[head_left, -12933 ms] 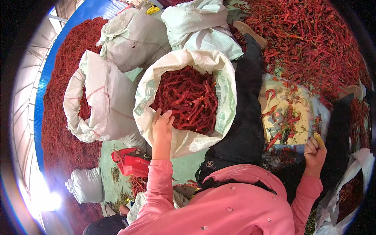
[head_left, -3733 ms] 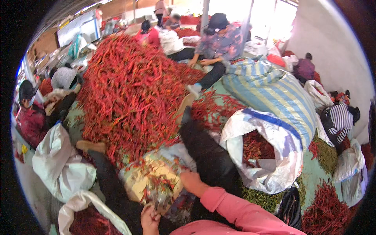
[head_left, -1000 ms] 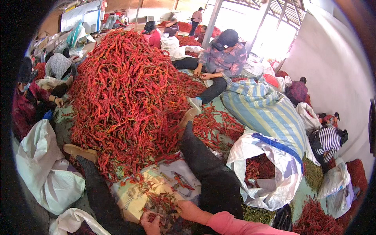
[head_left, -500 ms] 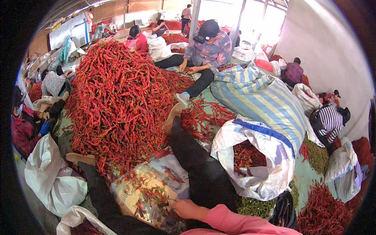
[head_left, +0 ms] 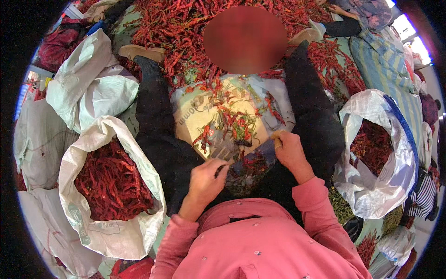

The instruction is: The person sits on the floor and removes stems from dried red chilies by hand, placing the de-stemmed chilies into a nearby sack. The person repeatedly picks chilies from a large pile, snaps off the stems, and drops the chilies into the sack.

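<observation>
Near red chillies (head_left: 227,118) | left hand (head_left: 204,180) curled | right hand (head_left: 291,151) half-curled | whether either grips anything: cannot tell

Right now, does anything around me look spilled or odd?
Yes. Loose chilies lie strewn beside your right leg, outside the big heap, so they look spilled. Green stems and more chilies litter the yellow board. Oddly, a round blur hides part of the heap; I can't tell what's there.

Chili heap (head_left: 181,28) partly blurred out, grip of left fingers (head_left: 214,164) unclear, red bag (head_left: 135,269) cut off below
</observation>
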A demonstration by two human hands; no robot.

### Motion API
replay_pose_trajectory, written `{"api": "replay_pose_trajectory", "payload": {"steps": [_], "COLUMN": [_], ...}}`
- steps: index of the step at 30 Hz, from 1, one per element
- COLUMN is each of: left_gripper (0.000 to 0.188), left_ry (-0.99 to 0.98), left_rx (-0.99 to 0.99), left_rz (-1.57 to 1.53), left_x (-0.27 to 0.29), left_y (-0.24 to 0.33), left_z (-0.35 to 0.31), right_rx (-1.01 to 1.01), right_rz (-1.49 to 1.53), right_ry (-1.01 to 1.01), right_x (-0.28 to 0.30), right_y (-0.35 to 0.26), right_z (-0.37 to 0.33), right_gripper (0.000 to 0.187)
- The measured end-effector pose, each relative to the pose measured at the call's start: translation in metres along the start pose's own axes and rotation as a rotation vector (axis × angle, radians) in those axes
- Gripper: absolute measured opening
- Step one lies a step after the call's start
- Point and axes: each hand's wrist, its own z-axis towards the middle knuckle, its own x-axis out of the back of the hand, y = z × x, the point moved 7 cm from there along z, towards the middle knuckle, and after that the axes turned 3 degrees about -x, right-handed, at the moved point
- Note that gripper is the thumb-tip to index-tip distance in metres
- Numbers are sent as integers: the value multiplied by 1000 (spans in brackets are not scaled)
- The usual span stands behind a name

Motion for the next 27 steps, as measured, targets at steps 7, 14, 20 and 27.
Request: {"api": "replay_pose_trajectory", "payload": {"steps": [7,14,20,27], "left_gripper": [10,8,9,13], "left_ry": [-91,90,176,318], "left_rx": [226,468,429,243], "left_rz": [-176,-441,-468,184], "left_x": [-38,-41,-38,9], "left_y": [-54,-82,-89,-81], "left_z": [-10,-9,-10,38], "right_rx": [88,161,21,103], "right_rz": [18,-301,-374,154], "right_ry": [-53,-67,-141,63], "right_x": [-33,-76,-91,-48], "right_y": [-34,-60,-45,-38], "right_z": [11,42,42,32], "right_gripper": [10,20,22,20]}}
